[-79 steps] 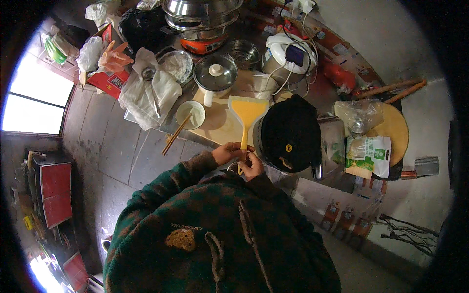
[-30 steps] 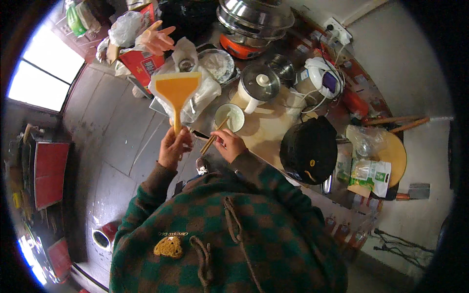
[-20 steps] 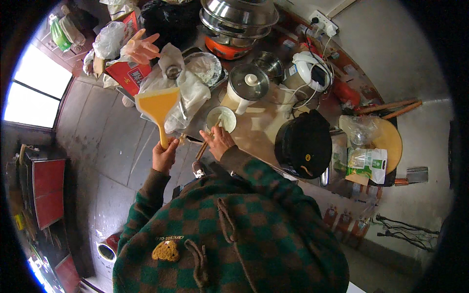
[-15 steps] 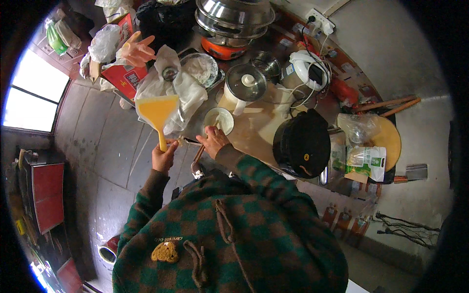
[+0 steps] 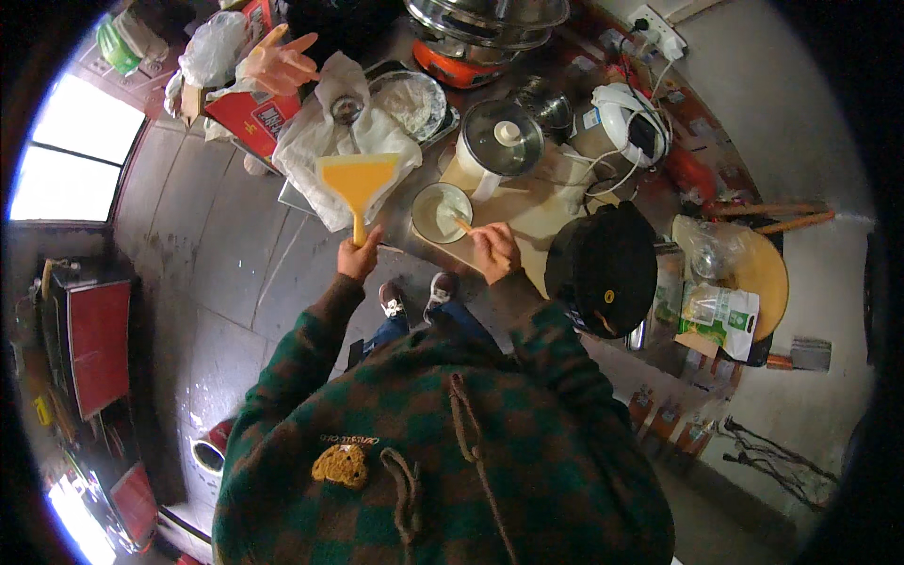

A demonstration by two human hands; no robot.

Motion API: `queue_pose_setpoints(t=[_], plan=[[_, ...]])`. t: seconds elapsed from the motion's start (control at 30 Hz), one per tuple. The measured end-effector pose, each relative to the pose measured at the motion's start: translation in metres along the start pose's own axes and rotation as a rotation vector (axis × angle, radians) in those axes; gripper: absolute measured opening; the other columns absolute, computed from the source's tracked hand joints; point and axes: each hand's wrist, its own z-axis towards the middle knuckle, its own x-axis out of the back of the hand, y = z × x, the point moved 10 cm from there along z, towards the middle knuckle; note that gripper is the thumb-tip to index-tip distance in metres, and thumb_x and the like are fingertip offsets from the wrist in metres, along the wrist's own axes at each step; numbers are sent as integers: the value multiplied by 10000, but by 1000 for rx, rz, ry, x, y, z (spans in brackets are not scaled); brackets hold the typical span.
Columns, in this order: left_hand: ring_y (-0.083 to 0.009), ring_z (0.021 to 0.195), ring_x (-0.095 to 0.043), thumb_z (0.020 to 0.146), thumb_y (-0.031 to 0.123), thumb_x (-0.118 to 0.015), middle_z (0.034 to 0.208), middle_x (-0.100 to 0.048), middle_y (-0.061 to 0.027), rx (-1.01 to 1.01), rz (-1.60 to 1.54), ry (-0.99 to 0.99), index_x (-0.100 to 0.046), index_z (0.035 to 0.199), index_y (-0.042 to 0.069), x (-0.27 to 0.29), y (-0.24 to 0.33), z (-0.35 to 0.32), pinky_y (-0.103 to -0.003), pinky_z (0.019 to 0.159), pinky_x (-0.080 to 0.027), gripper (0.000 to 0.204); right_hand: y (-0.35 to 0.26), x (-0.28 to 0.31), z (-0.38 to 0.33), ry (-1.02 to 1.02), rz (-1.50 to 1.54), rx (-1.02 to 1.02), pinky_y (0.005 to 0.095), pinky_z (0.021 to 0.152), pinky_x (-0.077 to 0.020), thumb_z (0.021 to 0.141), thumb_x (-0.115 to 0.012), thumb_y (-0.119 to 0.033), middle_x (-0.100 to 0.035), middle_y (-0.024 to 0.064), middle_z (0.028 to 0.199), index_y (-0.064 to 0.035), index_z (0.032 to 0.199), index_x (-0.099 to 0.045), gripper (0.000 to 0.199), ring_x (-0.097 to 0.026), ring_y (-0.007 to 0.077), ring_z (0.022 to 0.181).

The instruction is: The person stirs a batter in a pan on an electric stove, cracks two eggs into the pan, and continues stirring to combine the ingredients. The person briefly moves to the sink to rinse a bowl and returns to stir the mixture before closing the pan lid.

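Note:
My left hand is closed round the handle of a yellow fan-shaped scraper, its wide pale edge pointing away from me over a white cloth. My right hand grips a wooden-handled utensil, which slants into a white bowl. Something whitish lies in that bowl around the utensil's end, so its tip cannot be made out. Beyond the bowl stands a pale pot with a glass lid. A metal pan of white powder sits behind the cloth.
A large black lidded pot stands right of my right hand. Farther back are a steel steamer on an orange base and a white appliance with loose cords. A red box with a plastic glove on it is at left.
The view has shifted, and my feet now show. My right hand has moved back from the bowl's rim to its near right side. The scraper stays in my left hand.

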Motion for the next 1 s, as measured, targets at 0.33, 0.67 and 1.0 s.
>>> queue_pose_setpoints(t=[0.33, 0.67, 1.0], plan=[[-110, 666, -594, 804, 270, -680, 751, -620, -49, -193, -12, 33, -549, 958, -21, -67, -5, 18, -238, 632, -463, 354, 22, -4, 22, -260, 130, -60, 316, 591, -468, 815, -624, -161, -587, 93, 790, -56, 867, -634, 117, -589, 235, 677], [-94, 647, -566, 839, 217, -646, 732, -584, -12, -63, -125, 132, -519, 1161, -5, -73, -1, 2, -233, 584, -447, 411, 138, -96, -30, -416, 757, -562, 376, 948, -339, 935, -357, -379, -391, 37, 1307, -167, 1329, -398, 450, -371, 198, 1206], [-67, 644, -502, 866, 183, -609, 747, -555, 14, -53, -231, 230, -567, 1147, 9, -76, -20, -1, -216, 587, -432, 333, 127, -112, -37, -435, 1172, -787, 411, 973, -335, 938, -353, -270, -304, 21, 1404, -194, 1314, -421, 389, -336, 242, 1247]])
